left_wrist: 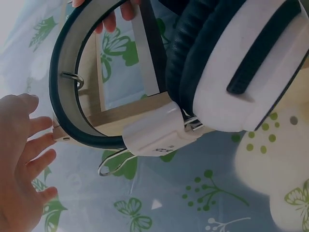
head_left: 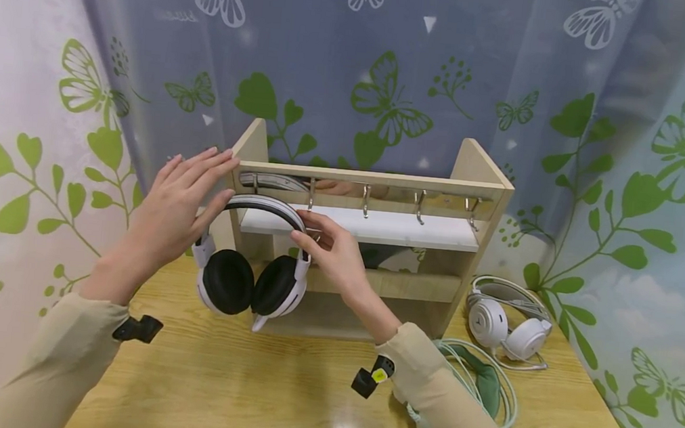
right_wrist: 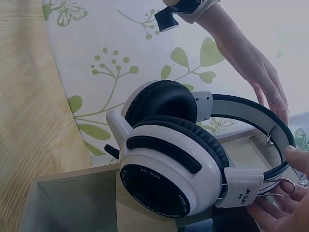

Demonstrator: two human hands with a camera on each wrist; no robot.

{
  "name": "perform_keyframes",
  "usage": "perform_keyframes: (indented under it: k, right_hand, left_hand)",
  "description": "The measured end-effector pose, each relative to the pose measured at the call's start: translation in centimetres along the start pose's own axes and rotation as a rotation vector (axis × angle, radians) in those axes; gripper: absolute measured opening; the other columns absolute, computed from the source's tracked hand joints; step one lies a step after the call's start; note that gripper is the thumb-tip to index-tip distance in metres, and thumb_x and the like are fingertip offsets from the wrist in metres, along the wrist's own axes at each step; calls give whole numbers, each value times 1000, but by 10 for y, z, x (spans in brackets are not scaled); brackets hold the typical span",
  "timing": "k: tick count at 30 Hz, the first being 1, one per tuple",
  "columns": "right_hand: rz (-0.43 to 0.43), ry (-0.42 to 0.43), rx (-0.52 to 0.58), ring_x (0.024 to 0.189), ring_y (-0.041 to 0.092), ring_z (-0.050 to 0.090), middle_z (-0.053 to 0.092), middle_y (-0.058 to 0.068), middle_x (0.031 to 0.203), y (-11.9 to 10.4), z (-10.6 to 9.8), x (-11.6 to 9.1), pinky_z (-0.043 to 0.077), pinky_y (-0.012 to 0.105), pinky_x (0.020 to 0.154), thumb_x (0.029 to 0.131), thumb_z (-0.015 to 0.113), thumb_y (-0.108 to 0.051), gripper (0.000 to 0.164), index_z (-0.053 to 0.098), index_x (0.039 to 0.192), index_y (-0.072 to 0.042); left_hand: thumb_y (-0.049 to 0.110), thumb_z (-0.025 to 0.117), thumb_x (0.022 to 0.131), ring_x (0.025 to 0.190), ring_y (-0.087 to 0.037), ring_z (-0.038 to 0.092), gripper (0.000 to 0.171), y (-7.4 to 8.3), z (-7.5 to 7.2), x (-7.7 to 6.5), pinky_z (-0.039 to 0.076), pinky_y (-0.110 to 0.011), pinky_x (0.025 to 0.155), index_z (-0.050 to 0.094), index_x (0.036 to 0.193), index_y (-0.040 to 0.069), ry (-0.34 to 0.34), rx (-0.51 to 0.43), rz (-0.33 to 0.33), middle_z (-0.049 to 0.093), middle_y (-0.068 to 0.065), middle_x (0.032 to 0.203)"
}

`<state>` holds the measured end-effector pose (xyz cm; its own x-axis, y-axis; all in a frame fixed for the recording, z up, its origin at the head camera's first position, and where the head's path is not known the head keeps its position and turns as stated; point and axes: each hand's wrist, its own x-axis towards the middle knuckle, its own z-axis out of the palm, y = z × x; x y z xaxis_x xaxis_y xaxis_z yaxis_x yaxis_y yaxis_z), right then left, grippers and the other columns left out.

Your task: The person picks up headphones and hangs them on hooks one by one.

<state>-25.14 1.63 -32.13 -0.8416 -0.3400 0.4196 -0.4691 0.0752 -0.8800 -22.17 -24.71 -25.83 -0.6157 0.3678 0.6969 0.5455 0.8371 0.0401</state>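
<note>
With the right hand (head_left: 336,251) pinching their headband (head_left: 258,202) and the left hand (head_left: 178,203) spread beside it, the white headphones (head_left: 229,282) at the rack's (head_left: 376,177) left end could drop if released before the hook (left_wrist: 72,76), seemingly within the band, bears them.

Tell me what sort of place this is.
Probably a corner of a room, perhaps a home or a staged workspace: a wood-grain table bears a small hooked rack, with a butterfly-print curtain behind.
</note>
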Motion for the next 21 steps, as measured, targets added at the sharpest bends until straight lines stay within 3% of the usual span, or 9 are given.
perform_keyframes:
  k: [9,15,21]
  right_hand:
    - [-8,14,-11,110,23,69,67,11,131,4,-7,-4,52,26,86,99,68,-18,40,63,138,-9]
    - [-41,32,13,118,20,66,67,8,133,6,-14,-7,50,36,103,102,63,-18,36,64,136,-8]
    - [-45,29,59,120,20,65,68,9,132,10,-22,-13,50,35,103,103,62,-19,36,64,137,-6]
  left_hand:
    - [20,61,102,146,-32,39,48,5,9,9,17,-53,123,52,148,8,41,-11,48,52,-15,150]
    - [18,63,101,145,-32,40,51,6,14,13,17,-54,123,51,149,8,49,-10,67,50,-15,152]
    - [19,62,101,144,-33,41,51,8,16,13,17,-55,122,50,150,9,48,-13,63,50,-14,152]
